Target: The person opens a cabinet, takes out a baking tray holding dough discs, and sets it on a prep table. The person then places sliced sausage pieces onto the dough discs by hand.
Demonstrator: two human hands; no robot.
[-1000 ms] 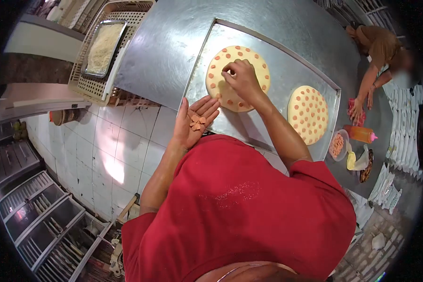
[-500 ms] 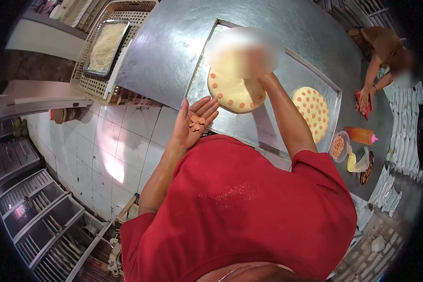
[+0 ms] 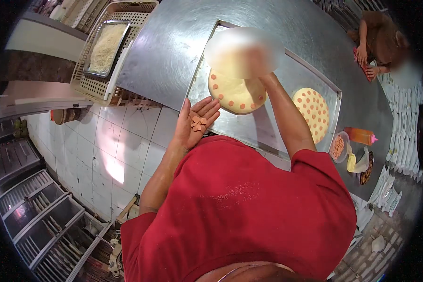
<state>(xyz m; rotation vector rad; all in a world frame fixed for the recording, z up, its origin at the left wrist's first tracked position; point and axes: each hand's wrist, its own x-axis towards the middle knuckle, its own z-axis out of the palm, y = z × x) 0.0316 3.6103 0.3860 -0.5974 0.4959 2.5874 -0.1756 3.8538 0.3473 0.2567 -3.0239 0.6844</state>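
My left hand [image 3: 197, 123] is palm up with fingers stretched out, and several orange-pink sausage slices [image 3: 199, 124] rest on its palm. It is beside the near-left edge of a large metal tray [image 3: 340, 94]. My right hand [image 3: 257, 61] is over the far part of a pale round of dough [image 3: 235, 94]; a blur covers its fingers, so their grip is hidden. A ring of slices lies along the visible near edge of this dough, with its middle bare. At the tray's right, another dough round [image 3: 310, 115] is covered all over with slices.
Right of the tray are a bowl of sausage pieces [image 3: 338, 146], an orange bottle with a pink tip [image 3: 361, 136] and a yellow-filled bag [image 3: 352, 162]. A co-worker [image 3: 380, 40] handles something red [image 3: 364, 70]. A crate [image 3: 77, 77] holds a tray of shreds [image 3: 107, 47].
My left hand has shifted very slightly right. The visible slices on the dough look the same. The co-worker's hands have moved farther off along the table and apart, with the red thing.
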